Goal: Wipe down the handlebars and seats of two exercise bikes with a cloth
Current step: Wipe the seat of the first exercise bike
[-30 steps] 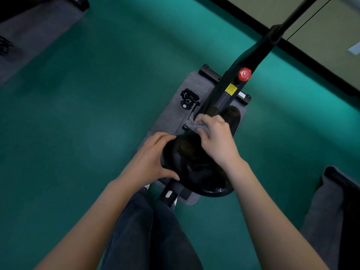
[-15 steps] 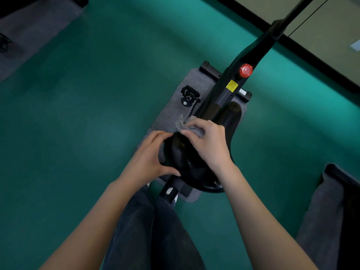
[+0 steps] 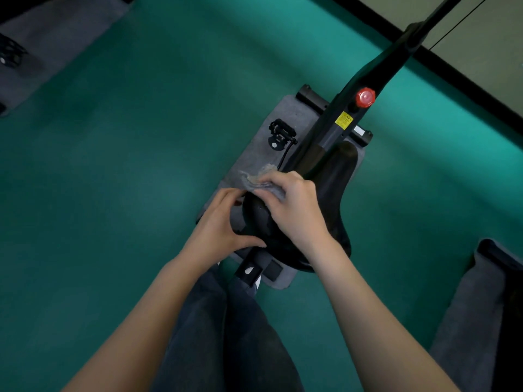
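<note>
A black bike seat [image 3: 334, 193] sits just below me, its nose pointing away toward the black frame [image 3: 365, 89] with a red knob [image 3: 365, 97]. My right hand [image 3: 294, 207] presses a small grey cloth [image 3: 261, 182] onto the seat's left front part, fingers curled over the cloth. My left hand [image 3: 223, 224] grips the seat's left edge, thumb under the rim. The handlebars are out of view.
The bike stands on a grey mat [image 3: 288, 114] on green floor, with a black pedal [image 3: 280, 134] to the left of the frame. More grey mats lie at the top left [image 3: 51, 38] and lower right [image 3: 475, 312]. My legs [image 3: 226, 329] are beneath the seat.
My right hand has slid the cloth from the seat's middle toward its left front edge. My left hand has kept its grip on the seat's left side.
</note>
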### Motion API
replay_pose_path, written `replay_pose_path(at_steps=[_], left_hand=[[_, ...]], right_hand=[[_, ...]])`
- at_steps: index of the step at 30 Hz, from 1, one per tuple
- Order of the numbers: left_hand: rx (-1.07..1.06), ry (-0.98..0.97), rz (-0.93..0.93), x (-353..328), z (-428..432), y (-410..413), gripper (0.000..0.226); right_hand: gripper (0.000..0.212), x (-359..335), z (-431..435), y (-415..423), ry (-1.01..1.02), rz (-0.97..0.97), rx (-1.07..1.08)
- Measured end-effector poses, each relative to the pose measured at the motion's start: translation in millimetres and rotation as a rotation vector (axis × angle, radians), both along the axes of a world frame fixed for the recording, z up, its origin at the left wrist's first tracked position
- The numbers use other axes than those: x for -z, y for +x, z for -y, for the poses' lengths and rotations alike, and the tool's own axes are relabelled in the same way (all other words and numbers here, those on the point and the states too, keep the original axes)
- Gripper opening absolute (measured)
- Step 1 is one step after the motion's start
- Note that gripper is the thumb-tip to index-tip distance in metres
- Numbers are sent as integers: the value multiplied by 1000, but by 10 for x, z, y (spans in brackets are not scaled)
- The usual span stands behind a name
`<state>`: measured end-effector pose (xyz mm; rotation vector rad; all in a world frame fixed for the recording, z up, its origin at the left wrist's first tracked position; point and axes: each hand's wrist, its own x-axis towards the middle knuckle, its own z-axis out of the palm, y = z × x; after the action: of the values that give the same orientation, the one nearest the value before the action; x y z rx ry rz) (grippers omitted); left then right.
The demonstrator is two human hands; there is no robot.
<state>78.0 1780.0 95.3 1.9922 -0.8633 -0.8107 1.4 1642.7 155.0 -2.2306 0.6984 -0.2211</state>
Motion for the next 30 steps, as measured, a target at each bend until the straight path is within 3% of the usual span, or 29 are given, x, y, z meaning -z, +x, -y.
replay_pose_path(at_steps=[6, 9, 13, 20, 24, 27, 30], left_hand=[[33, -7, 15, 9, -36, 69, 90], [69, -14, 25, -5, -6, 94, 92], [116, -18, 36, -5, 72, 101, 95], [135, 2, 71, 24, 104, 129, 95], [121, 14, 65, -10, 126, 131, 96], [117, 22, 66, -49, 129, 118, 97], [128, 34, 73, -75, 135, 113, 97]], right_hand=[[15, -24, -194, -298, 56, 66, 53], [12, -29, -96, -490, 109, 141, 284], [14, 1, 226, -683, 11, 170, 514], [10, 128, -177, -678, -87, 176, 345], [9, 119, -423, -781, -7, 235, 316], [11, 103, -319, -956, 91, 290, 479], [13, 159, 27, -1170, 19, 276, 711]])
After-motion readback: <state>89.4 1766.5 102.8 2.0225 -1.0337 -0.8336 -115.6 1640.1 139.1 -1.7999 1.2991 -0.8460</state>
